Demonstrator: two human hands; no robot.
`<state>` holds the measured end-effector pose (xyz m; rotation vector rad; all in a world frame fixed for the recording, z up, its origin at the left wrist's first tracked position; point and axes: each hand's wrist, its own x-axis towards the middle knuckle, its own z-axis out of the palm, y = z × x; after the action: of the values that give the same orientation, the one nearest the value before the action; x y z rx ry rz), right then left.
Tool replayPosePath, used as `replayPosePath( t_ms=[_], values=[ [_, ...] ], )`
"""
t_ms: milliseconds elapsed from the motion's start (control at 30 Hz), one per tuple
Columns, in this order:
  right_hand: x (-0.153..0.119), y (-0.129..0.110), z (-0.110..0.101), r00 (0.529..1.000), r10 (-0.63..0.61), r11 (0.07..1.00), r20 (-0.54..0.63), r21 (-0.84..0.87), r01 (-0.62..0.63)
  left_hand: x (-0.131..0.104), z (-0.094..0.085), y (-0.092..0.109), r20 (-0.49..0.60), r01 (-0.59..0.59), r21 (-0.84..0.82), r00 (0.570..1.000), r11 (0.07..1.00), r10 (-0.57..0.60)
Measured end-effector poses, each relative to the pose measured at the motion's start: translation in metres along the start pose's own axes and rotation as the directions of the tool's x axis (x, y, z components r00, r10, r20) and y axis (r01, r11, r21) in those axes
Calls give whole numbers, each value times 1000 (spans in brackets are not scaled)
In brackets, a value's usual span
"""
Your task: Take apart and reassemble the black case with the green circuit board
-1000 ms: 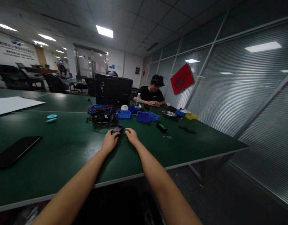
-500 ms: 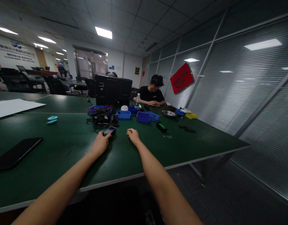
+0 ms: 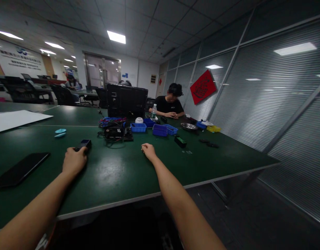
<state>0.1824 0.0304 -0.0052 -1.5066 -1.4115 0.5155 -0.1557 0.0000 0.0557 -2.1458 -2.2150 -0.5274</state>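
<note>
My left hand (image 3: 75,160) is closed round a small dark handheld device (image 3: 85,143) with a screen, low over the green table (image 3: 108,187) on the left. The device's far end sticks out past my fingers. My right hand (image 3: 148,151) rests on the table near the middle, its fingers curled; whether anything is inside them is hidden. A black flat panel (image 3: 20,169) lies left of my left hand, and a light blue object (image 3: 60,133) sits beyond it.
Beyond my hands are a black box with cables (image 3: 114,132), blue trays (image 3: 138,127), a white ball (image 3: 139,120), a bottle (image 3: 153,111) and a black monitor (image 3: 126,100). A green-topped black box (image 3: 180,141) stands right. A person (image 3: 170,104) sits across the table.
My left hand has moved left across the table with the device, away from the cables and my right hand. My right hand has stayed in place.
</note>
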Motion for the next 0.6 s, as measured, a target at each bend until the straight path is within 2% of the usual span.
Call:
replayPosePath(
  t_ms=[133, 233, 433, 600],
  values=[
    [0, 0, -1, 1000, -18, 1000, 2, -5, 18, 5, -8, -26, -46, 209, -38, 977, 977, -210],
    [0, 1, 0, 1000, -18, 1000, 2, -9, 18, 7, -9, -36, -52, 307, -75, 949, 949, -311],
    [1, 3, 1, 1000, -14, 1000, 6, -2, 14, 5, -12, -34, -29, 336, -105, 940, 936, -341],
    [2, 3, 2, 1000, -10, 1000, 8, -15, 10, 1, -18, -28, 11, 308, -88, 951, 947, -308]
  ],
)
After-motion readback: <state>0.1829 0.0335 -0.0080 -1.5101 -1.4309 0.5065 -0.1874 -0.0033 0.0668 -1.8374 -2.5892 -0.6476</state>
